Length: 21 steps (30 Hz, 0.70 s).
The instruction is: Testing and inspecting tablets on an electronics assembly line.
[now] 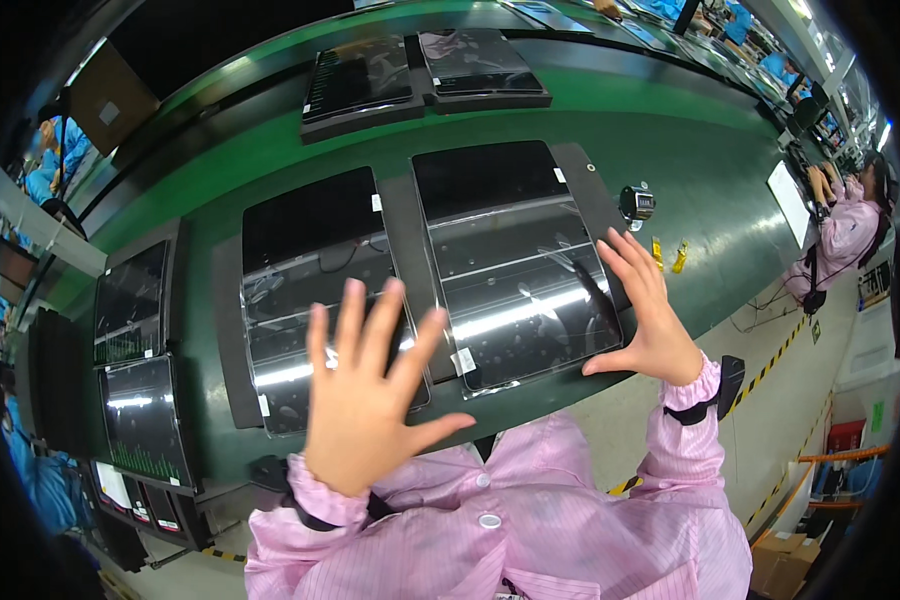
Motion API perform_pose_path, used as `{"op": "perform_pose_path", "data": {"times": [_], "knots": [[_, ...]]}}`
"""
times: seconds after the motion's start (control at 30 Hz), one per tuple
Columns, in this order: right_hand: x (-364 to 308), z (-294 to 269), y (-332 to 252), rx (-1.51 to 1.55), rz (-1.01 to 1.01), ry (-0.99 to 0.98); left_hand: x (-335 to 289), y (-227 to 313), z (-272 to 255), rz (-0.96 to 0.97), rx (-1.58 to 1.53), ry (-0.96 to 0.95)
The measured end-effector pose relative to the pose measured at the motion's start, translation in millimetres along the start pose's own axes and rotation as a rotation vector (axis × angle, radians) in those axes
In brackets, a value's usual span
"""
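Note:
Two dark glass screen panels lie side by side before me in a grey foam tray, both under wrinkled clear film with small white tabs. Over the lower part of the left panel hovers my left hand, fingers spread and nothing in it. My right hand, also open and holding nothing, is at the lower right corner of the right panel. Its thumb is close to the panel's edge; whether it touches cannot be told.
Two more panels rest in foam at the back, and others stand at the left. A small device with a screen and yellow packets lie right. A co-worker in pink works at the far right.

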State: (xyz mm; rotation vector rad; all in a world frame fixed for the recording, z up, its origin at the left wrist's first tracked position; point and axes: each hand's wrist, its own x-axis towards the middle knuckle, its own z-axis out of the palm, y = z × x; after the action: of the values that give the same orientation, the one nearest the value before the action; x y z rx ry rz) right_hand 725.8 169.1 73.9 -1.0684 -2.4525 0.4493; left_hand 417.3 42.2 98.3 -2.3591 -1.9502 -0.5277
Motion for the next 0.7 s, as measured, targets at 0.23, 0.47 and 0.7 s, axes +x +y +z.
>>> {"op": "perform_pose_path", "data": {"times": [0.23, 0.47, 0.7], "knots": [[7, 9, 10, 0.067, 0.218, 0.221, -58, -88, -28, -0.711, -0.254, 0.126], [23, 11, 32, 0.552, 0.521, 0.249, -72, -106, -1, -0.689, -0.311, 0.273], [25, -17, 17, 0.645, 0.383, 0.245, -79, -100, -32, -0.746, -0.928, 0.278]]}}
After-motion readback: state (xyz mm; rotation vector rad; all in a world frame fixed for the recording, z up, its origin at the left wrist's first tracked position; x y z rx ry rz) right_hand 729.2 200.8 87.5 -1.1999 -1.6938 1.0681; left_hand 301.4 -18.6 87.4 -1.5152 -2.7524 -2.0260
